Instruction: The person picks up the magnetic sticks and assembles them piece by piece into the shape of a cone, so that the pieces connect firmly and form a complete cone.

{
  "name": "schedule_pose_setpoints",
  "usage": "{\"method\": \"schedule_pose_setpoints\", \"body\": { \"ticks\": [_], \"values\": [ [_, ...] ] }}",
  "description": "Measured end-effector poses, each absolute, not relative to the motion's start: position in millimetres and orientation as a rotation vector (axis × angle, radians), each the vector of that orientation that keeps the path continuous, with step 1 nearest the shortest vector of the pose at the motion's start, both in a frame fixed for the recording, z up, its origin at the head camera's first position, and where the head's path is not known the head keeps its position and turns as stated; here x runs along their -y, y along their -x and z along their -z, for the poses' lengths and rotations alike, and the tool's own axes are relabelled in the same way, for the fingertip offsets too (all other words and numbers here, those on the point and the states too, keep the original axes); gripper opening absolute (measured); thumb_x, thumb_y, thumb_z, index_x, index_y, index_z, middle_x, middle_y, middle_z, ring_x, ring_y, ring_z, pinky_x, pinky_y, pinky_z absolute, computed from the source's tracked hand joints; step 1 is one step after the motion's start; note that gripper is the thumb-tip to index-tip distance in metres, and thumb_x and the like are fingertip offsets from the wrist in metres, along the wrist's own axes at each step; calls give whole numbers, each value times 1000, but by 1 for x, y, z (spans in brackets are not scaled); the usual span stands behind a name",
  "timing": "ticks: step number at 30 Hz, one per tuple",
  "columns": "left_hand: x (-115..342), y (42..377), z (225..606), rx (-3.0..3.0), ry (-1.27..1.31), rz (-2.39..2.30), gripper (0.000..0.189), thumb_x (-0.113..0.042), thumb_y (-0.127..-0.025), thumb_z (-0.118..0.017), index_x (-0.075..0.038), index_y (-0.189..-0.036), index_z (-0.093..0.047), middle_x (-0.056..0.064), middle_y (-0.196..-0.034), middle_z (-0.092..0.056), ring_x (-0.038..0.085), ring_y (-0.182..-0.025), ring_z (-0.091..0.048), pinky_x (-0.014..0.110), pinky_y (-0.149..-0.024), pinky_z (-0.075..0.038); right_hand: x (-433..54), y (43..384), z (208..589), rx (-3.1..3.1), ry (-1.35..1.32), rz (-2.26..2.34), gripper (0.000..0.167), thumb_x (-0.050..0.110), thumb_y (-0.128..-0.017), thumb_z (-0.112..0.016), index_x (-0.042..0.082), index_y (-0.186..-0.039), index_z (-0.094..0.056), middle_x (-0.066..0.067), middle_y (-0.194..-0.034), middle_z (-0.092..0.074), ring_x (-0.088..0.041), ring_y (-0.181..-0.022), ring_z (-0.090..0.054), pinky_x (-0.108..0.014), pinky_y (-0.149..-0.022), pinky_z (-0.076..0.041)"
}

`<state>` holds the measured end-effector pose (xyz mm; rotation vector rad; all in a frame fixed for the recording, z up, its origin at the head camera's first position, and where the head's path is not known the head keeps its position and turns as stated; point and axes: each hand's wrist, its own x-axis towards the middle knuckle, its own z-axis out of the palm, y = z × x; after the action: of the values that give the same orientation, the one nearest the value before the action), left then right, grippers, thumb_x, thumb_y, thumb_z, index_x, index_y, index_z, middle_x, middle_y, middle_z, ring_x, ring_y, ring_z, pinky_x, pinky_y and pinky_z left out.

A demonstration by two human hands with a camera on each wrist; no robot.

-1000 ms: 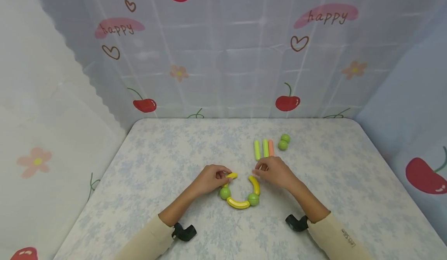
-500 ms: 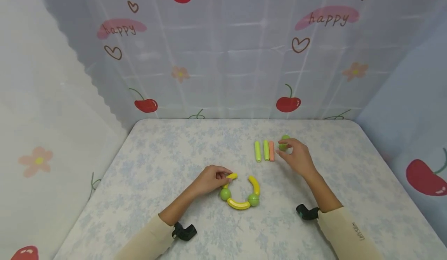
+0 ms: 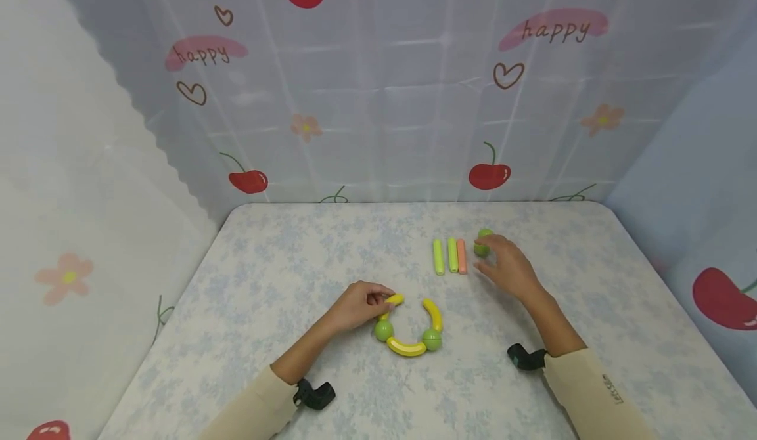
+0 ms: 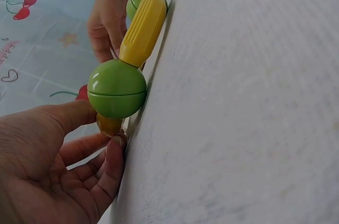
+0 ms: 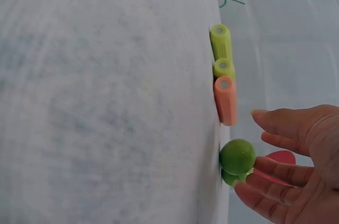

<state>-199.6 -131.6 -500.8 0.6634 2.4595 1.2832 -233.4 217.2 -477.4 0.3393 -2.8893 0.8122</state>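
On the table, yellow curved sticks and green balls form a U with its gap at the far side. My left hand (image 3: 357,306) pinches the upper-left yellow curved stick (image 3: 397,299), beside the left green ball (image 3: 384,330). Another curved stick (image 3: 406,348) lies at the bottom, joining the right green ball (image 3: 432,340), from which a third curved stick (image 3: 434,314) rises. My right hand (image 3: 510,270) is at the far right with fingers apart. Its fingertips touch or nearly touch the nearer of two loose green balls (image 5: 237,157); the farther ball (image 3: 485,232) is partly hidden.
Two light green straight sticks (image 3: 438,257) and an orange straight stick (image 3: 462,257) lie left of the loose balls. The table (image 3: 284,249) has a pale floral cover and meets a patterned curtain (image 3: 378,111) at its back edge.
My right hand has moved from the U's open end to the loose green balls at the back right, then shifted slightly right. The left hand keeps its pinch on the curved stick.
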Motion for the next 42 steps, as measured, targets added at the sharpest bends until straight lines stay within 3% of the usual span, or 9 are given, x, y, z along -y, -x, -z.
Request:
{"method": "schedule_pose_setpoints", "body": {
  "ticks": [11,20,30,42],
  "values": [
    [131,200,502,-2474,-661,-1287,29,-23,-97,-71,-6,-120,-74,-4,-84,-67,9,-63,-55,23,-55,-46,-217,234,475,2966,-330,-830,38,8,-89,-78,-4,-123,-68,-23,-118,-62,-34,-96,-65,-48,-78,-55],
    [133,200,502,-2450,-644,-1285,28,-22,-98,-70,-6,-121,-73,-2,-85,-67,9,-64,-56,24,-57,-49,-216,232,476,2970,-313,-892,33,6,-88,-79,-3,-118,-70,-15,-100,-72,-31,-92,-67,-45,-78,-56],
    [134,203,502,-2359,-595,-1345,28,-20,-98,-70,-3,-121,-71,2,-89,-66,14,-70,-62,30,-62,-57,-201,219,456,2847,-474,-1005,35,6,-87,-81,-2,-119,-71,-12,-104,-72,-29,-91,-68,-42,-74,-58],
    [138,208,507,-2232,-531,-1438,28,-20,-98,-70,-3,-121,-69,5,-91,-65,17,-72,-63,32,-64,-57,-162,196,445,2830,-696,-1097,31,9,-85,-83,6,-115,-74,-1,-103,-73,-18,-88,-67,-32,-72,-56]
  ]
}}
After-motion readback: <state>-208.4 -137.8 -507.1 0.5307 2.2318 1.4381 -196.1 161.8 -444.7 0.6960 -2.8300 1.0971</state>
